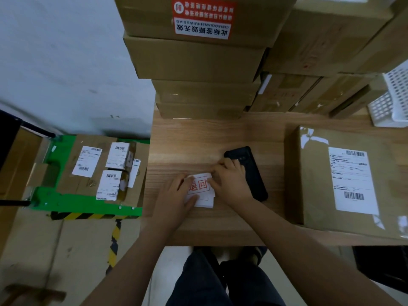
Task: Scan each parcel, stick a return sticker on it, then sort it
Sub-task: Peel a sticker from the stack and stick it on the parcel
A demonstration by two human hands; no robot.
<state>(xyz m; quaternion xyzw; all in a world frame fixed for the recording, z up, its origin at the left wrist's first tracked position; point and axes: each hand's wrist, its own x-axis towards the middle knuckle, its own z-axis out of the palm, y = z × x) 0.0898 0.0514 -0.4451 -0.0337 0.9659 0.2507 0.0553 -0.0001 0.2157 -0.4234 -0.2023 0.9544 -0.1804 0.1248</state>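
hiding sticker stack (pixel 199 188) edges: left hand (pixel 174 195), right hand (pixel 231 182)

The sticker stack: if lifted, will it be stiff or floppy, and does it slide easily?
Probably floppy and light: the sticker stack looks like thin paper sheets. It may slide on the smooth wooden table unless the left hand holds it.

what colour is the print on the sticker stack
Red on white: red characters in a red frame on the sticker stack, clearest in the head view.
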